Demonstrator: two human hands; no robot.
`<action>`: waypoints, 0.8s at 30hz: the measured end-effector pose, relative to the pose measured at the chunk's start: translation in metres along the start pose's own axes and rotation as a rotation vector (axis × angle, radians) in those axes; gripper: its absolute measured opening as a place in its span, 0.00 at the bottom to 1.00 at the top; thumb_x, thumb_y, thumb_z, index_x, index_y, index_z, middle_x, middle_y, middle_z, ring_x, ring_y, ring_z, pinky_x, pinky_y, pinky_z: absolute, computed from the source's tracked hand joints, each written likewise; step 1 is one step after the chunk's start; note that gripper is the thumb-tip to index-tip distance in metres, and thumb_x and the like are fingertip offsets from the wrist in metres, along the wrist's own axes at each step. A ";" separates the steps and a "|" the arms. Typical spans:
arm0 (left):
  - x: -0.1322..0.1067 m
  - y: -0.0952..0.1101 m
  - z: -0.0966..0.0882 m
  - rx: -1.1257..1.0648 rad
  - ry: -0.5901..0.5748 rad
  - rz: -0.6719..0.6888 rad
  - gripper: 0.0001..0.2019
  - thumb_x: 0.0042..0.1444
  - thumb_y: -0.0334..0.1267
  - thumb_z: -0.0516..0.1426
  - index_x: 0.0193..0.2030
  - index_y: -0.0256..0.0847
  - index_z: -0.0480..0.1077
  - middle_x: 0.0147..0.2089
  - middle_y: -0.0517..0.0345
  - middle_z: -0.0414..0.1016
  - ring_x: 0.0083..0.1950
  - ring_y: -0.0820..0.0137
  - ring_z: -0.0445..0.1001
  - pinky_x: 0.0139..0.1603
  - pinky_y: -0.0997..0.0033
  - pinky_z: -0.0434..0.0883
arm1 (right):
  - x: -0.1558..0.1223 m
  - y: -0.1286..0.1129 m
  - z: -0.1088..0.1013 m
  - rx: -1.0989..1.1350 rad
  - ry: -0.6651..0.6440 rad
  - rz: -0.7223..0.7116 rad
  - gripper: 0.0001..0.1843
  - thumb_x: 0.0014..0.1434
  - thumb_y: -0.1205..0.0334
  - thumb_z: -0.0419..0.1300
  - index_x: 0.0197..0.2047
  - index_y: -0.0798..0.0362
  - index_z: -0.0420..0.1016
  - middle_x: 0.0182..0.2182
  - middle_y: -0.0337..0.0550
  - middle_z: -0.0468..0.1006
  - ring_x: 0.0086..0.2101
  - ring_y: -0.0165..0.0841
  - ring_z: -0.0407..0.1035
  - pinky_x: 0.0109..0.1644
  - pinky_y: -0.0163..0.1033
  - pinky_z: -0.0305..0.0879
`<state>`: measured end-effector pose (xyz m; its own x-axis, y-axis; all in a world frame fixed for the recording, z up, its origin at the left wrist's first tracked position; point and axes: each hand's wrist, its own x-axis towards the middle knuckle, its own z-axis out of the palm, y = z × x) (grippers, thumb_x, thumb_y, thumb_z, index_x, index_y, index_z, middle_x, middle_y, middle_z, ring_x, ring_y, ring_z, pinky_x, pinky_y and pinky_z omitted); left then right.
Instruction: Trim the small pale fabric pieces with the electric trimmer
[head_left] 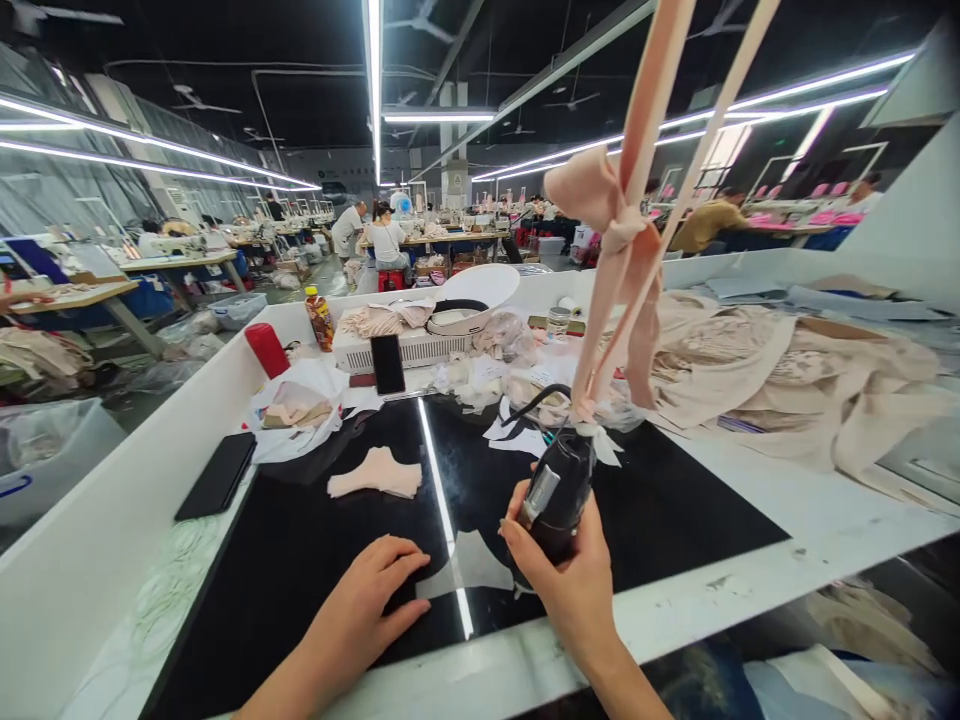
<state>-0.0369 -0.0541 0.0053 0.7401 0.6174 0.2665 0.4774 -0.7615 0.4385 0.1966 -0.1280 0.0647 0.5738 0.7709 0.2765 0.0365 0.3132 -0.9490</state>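
My right hand [564, 568] is wrapped round a black corded hand tool [561, 495] with a silver plate on its side; its exact kind is unclear. The tool hangs from a knotted peach fabric strap [626, 235], and its lower end is hidden by my fingers. Below it lies a thin, pale, see-through shaped piece [476, 562] on the black glossy board [300, 570]. My left hand [375, 590] rests on the board, fingers stretched out, fingertips at the left end of that piece. Further back lies a small stack of peach cut fabric pieces [377, 473].
Heaped beige fabric [735, 370] covers the right side. A phone [388, 364] stands upright against a white box [349, 352] at the back, near a bottle [319, 318]. A black tablet-like slab [217, 475] lies left. A white raised wall [135, 465] edges the table. People sit at sewing tables beyond.
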 end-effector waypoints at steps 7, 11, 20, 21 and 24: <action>-0.002 0.005 0.005 -0.084 0.024 -0.065 0.14 0.57 0.29 0.67 0.49 0.44 0.76 0.54 0.51 0.75 0.55 0.58 0.75 0.58 0.52 0.75 | -0.007 0.012 0.037 0.186 -0.101 -0.084 0.18 0.59 0.59 0.69 0.50 0.46 0.69 0.34 0.37 0.76 0.29 0.31 0.72 0.36 0.38 0.74; -0.002 0.005 0.009 -0.128 0.041 -0.085 0.16 0.55 0.28 0.69 0.48 0.43 0.75 0.53 0.53 0.75 0.55 0.59 0.74 0.59 0.51 0.74 | -0.008 0.018 0.053 0.313 -0.153 -0.102 0.13 0.62 0.62 0.67 0.47 0.45 0.70 0.35 0.36 0.75 0.29 0.29 0.71 0.34 0.37 0.73; -0.002 0.008 0.012 -0.206 0.056 -0.146 0.19 0.53 0.25 0.70 0.48 0.44 0.74 0.53 0.56 0.75 0.54 0.61 0.74 0.59 0.55 0.72 | -0.014 0.032 0.077 0.430 -0.214 -0.065 0.19 0.64 0.63 0.67 0.55 0.42 0.67 0.37 0.35 0.74 0.29 0.27 0.70 0.33 0.36 0.71; -0.002 0.008 0.013 -0.211 0.061 -0.151 0.19 0.52 0.25 0.70 0.48 0.44 0.73 0.53 0.56 0.75 0.54 0.61 0.74 0.59 0.56 0.72 | -0.014 0.033 0.078 0.431 -0.216 -0.067 0.18 0.64 0.63 0.66 0.54 0.42 0.67 0.37 0.35 0.74 0.29 0.27 0.70 0.33 0.36 0.71; -0.002 0.009 0.014 -0.221 0.072 -0.157 0.20 0.52 0.24 0.70 0.48 0.44 0.73 0.53 0.56 0.75 0.54 0.61 0.74 0.59 0.57 0.72 | -0.014 0.033 0.080 0.434 -0.216 -0.070 0.18 0.64 0.62 0.67 0.54 0.42 0.67 0.36 0.35 0.74 0.29 0.29 0.71 0.33 0.36 0.71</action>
<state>-0.0274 -0.0647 -0.0030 0.6261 0.7427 0.2375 0.4627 -0.5990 0.6535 0.1244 -0.0844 0.0412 0.3976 0.8228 0.4060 -0.3016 0.5351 -0.7891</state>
